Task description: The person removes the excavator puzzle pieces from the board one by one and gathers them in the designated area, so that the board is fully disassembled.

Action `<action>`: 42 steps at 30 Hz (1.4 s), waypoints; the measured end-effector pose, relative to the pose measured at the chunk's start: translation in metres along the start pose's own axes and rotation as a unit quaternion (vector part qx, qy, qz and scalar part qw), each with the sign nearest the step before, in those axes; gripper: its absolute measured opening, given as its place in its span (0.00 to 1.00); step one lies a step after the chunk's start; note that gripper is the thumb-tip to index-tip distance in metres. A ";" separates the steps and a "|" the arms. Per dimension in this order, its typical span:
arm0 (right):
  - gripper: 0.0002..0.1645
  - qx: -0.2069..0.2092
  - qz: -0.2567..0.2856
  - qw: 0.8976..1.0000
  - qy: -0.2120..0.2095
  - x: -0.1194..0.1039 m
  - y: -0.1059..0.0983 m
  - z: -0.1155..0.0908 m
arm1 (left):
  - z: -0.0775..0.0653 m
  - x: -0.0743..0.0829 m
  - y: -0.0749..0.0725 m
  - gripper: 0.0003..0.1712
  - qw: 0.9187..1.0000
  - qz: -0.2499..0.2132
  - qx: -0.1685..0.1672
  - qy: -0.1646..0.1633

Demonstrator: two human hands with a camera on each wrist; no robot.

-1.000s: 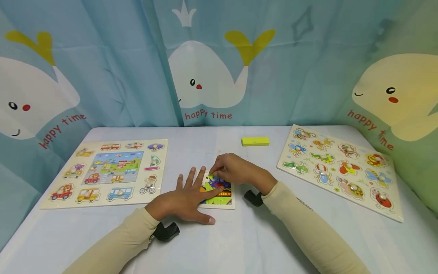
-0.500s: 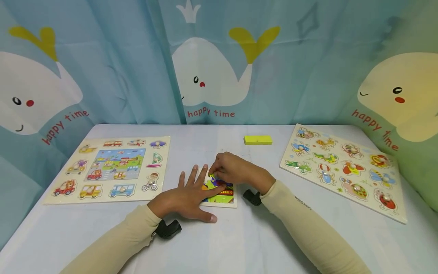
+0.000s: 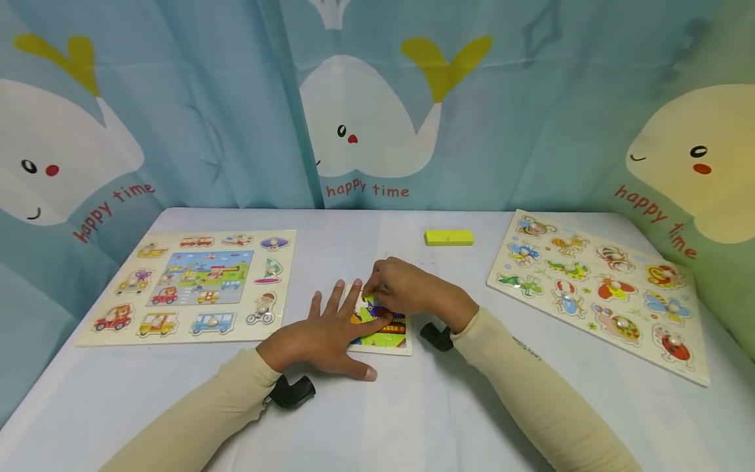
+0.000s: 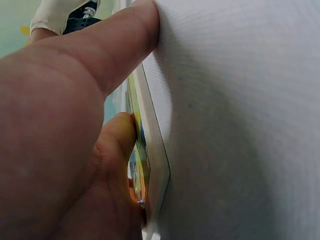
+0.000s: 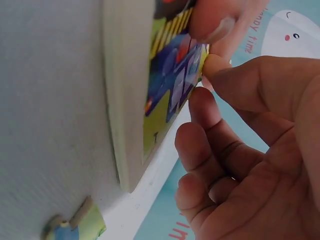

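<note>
In the head view, my left hand lies with spread fingers over the left part of a small jigsaw puzzle with a pale border. Its index finger reaches across the colourful picture, and the thumb rests on the table below the puzzle. My right hand bends over the puzzle's top edge, thumb and index finger pinching a yellow-green puzzle piece. Seen from the right wrist, the other fingers curl loosely beside the border. A loose puzzle piece lies on the table near the puzzle's corner; in the head view it is hidden.
A vehicle peg puzzle lies at the left and an insect peg puzzle at the right. Toward the back of the white table sits a yellow block. A blue whale-print curtain hangs behind.
The head view has shifted slightly, so the scene sits a little higher and further right. Both hands keep their places at the jigsaw puzzle, the right fingertips still at the yellow-green piece.
</note>
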State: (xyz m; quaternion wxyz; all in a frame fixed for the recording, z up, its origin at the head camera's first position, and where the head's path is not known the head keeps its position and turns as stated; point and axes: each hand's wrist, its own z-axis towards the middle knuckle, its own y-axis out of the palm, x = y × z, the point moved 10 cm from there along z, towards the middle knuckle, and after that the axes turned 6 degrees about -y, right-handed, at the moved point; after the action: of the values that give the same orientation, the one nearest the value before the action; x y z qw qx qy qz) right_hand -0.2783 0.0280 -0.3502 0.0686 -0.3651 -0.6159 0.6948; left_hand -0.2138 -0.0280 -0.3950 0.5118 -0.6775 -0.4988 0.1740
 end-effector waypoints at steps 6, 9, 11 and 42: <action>0.14 0.008 0.014 1.000 -0.015 -0.003 -0.001 -0.004 | 0.000 0.001 -0.002 0.48 1.000 0.010 0.001 -0.001; 0.15 0.009 0.023 1.000 -0.020 -0.004 -0.002 -0.006 | 0.000 0.001 -0.002 0.48 1.000 0.011 0.001 -0.002; 0.15 0.011 0.031 0.999 -0.019 -0.005 -0.003 -0.007 | -0.001 0.001 -0.003 0.48 1.000 0.010 0.000 -0.003; 0.13 0.037 0.145 0.987 0.057 0.016 -0.004 -0.019 | -0.002 0.001 -0.003 0.48 1.000 0.001 0.000 -0.006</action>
State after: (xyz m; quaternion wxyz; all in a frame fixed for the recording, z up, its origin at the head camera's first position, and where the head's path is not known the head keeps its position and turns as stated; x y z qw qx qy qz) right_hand -0.2800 0.0528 -0.3525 0.0154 -0.4868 -0.5253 0.6977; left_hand -0.2135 -0.0277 -0.3916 0.5088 -0.6767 -0.5011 0.1790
